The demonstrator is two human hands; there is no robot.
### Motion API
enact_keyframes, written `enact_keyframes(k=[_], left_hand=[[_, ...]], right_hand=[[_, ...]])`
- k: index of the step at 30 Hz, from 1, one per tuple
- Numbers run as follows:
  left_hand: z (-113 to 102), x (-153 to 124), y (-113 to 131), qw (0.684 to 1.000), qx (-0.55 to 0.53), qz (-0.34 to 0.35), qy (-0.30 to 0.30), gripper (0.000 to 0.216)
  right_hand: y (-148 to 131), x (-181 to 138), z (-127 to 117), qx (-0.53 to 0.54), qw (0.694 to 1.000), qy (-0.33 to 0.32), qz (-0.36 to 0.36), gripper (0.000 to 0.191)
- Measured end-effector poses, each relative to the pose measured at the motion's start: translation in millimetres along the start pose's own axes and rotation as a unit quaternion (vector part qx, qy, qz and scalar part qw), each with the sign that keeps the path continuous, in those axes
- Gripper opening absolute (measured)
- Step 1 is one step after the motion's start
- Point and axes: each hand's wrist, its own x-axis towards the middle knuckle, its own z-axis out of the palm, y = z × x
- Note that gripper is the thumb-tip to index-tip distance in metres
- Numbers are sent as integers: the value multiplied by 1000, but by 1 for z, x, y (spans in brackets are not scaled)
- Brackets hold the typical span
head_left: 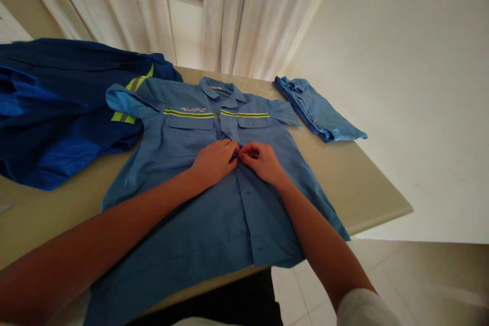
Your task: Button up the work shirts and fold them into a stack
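Observation:
A light blue short-sleeved work shirt (198, 214) with yellow-green reflective stripes and white chest lettering lies flat, front up, on a beige table (362, 188). My left hand (214, 162) and my right hand (260, 160) meet at the shirt's front placket, about mid-chest. Both hands have curled fingers pinching the placket fabric where the two front edges join; whatever small part sits between the fingertips is hidden. My forearms rest over the shirt's lower half.
A heap of dark blue garments (49, 112) with a reflective band fills the table's left side. A folded light blue garment (319, 112) lies at the far right corner. White curtains (244, 15) hang behind. The table's right edge drops to a tiled floor (401, 280).

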Motion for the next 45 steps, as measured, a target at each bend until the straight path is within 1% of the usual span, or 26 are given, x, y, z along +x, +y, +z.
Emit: enact_keyframes(k=[4,7,9,12,15,20,23,25,26,28,29,30,31,33,35,37,38,39,40,41,45], left_hand=[[-1,-3,3,997,75,29,16,18],[2,-4,2,988,135,70,34,23],[5,-5,1,983,155,89,44,27],[8,-5,-1,983,151,92,51,30],[9,-3,-2,986,131,78,58,30],[7,0,-4,991,101,78,50,27],[3,-1,-5,991,104,84,28,30],[2,-2,-6,990,106,91,13,31],[2,-2,-6,990,103,96,5,33],[2,-3,-5,990,98,103,-12,36],[2,-3,-4,990,98,100,-22,37],[0,-3,-3,990,100,92,-33,37],[-3,-2,-2,991,102,79,-41,37],[-14,-2,2,993,97,50,-51,38],[-29,-5,8,993,63,55,-80,35],[-42,-9,15,983,-5,104,-152,27],[-45,-12,19,972,-39,135,-190,23],[-46,-14,22,961,-64,163,-215,18],[-44,-17,25,955,-73,181,-224,14],[-41,-19,27,954,-71,192,-221,12],[-26,-23,33,956,-51,220,-189,8]], right_hand=[[3,1,3,55,998,-5,22,21],[3,2,4,101,993,-11,57,26],[2,3,4,129,989,-13,76,29],[0,4,0,148,985,-18,84,32],[0,4,-3,148,985,-20,83,33],[6,8,-2,134,988,3,71,39],[-1,7,-6,80,994,59,41,41],[-16,-6,-10,4,997,77,7,40],[-26,-18,-12,-42,997,65,-6,39],[-48,-49,-10,-144,989,10,-11,36],[-57,-67,-7,-200,980,-16,-4,34],[-64,-85,-3,-250,968,-26,8,31],[-68,-102,3,-287,957,-27,24,27],[-64,-128,13,-317,947,11,57,15],[-50,-141,19,-271,956,81,80,17],[-34,-143,19,-157,973,135,100,17],[-27,-141,17,-93,978,150,109,18],[-23,-140,15,-38,980,156,118,21],[-20,-138,12,3,980,154,124,24],[-19,-137,10,31,980,150,127,27],[-25,-140,10,77,979,133,134,28]])
